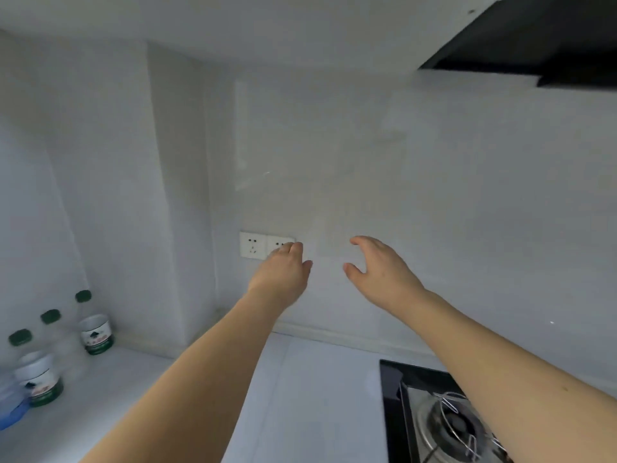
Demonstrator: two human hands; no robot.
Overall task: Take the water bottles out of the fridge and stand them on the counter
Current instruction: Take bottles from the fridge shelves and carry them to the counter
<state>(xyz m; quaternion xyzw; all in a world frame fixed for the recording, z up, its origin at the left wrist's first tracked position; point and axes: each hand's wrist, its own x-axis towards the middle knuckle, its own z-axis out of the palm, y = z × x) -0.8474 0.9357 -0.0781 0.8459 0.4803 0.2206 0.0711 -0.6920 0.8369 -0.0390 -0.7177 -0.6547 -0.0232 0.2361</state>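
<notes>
Three clear water bottles with green caps stand upright on the white counter [300,396] at the far left: one at the back [95,324], one in the middle [61,342] and one at the front [38,372]. Both my arms reach forward over the counter toward the wall. My left hand [283,269] is held up in front of the wall sockets, fingers loosely curled, holding nothing. My right hand [380,269] hovers beside it with fingers and thumb spread, empty. The fridge is out of view.
A double wall socket [255,244] sits behind my left hand. A black gas hob [434,426] with a metal pan support lies at the lower right. A dark extractor hood [521,45] hangs at the upper right. Something blue [10,412] shows at the left edge.
</notes>
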